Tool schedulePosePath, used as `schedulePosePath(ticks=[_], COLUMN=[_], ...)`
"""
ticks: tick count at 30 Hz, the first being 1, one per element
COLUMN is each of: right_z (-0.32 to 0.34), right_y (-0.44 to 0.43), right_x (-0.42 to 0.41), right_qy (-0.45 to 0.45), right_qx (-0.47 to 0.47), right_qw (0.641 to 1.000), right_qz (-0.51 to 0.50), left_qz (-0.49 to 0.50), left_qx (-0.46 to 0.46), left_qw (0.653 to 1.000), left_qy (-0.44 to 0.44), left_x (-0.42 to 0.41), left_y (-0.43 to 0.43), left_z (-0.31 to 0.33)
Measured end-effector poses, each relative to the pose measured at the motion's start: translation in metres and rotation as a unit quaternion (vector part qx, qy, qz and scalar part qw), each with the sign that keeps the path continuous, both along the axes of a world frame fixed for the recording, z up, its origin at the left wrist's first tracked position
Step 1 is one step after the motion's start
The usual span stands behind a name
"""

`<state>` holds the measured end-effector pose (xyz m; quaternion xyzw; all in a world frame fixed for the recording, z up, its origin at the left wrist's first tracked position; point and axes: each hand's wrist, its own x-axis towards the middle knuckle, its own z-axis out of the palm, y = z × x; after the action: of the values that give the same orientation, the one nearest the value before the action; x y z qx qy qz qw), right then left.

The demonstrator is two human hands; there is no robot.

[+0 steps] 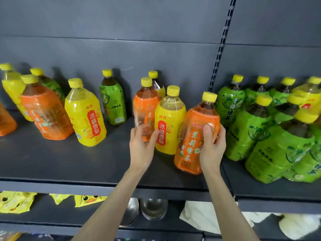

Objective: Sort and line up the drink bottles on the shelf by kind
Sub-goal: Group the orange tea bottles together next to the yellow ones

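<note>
Yellow-capped drink bottles stand on a dark shelf (69, 164). My right hand (211, 148) grips an orange-labelled bottle (192, 136) near the shelf's front. My left hand (141, 148) holds the lower part of another orange-labelled bottle (145, 105) further back. Between them stands a yellow-labelled bottle (169, 122), with a second yellow one (159, 86) behind. A lone green-labelled bottle (112, 100) stands by the back wall. On the right, several green-labelled bottles (246, 131) form a group. At the left stand an orange bottle (44, 110) and a yellow bottle (85, 113).
More yellow, green and orange bottles crowd the far left (12, 87). A yellow-labelled bottle (311, 96) sits among the green ones at far right. A slotted upright (220, 49) divides the back panel. The lower shelf holds duck-print packets (15, 200), metal bowls (152, 209) and white cloth (205, 216).
</note>
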<state>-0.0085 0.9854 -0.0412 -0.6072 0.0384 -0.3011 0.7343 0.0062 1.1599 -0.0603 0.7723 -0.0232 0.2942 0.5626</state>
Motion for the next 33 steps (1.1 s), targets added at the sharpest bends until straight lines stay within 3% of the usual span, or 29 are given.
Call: schedulePosePath(ticks=[3, 7, 11, 23, 33], right_z=[-0.002, -0.003, -0.003, -0.004, 0.005], right_y=[0.006, 0.008, 0.009, 0.021, 0.019], right_x=[-0.003, -0.004, -0.004, -0.02, -0.069], right_qy=[-0.004, 0.0, 0.009, 0.001, -0.006], right_qx=[-0.018, -0.035, -0.043, -0.074, -0.016], right_qw=[1.0, 0.999, 0.998, 0.996, 1.0], right_qz=[-0.022, -0.04, -0.054, -0.045, -0.015], left_qz=[0.039, -0.075, -0.112, -0.165, -0.211], left_qx=[-0.02, -0.062, -0.065, -0.142, -0.178], left_qw=[0.999, 0.993, 0.99, 0.976, 0.961], left_qy=[0.003, 0.073, 0.05, 0.021, 0.018], left_x=[0.022, 0.054, 0.059, -0.007, -0.059], left_y=[0.02, 0.031, 0.041, 0.067, 0.025], left_z=[0.012, 0.032, 0.031, 0.005, 0.02])
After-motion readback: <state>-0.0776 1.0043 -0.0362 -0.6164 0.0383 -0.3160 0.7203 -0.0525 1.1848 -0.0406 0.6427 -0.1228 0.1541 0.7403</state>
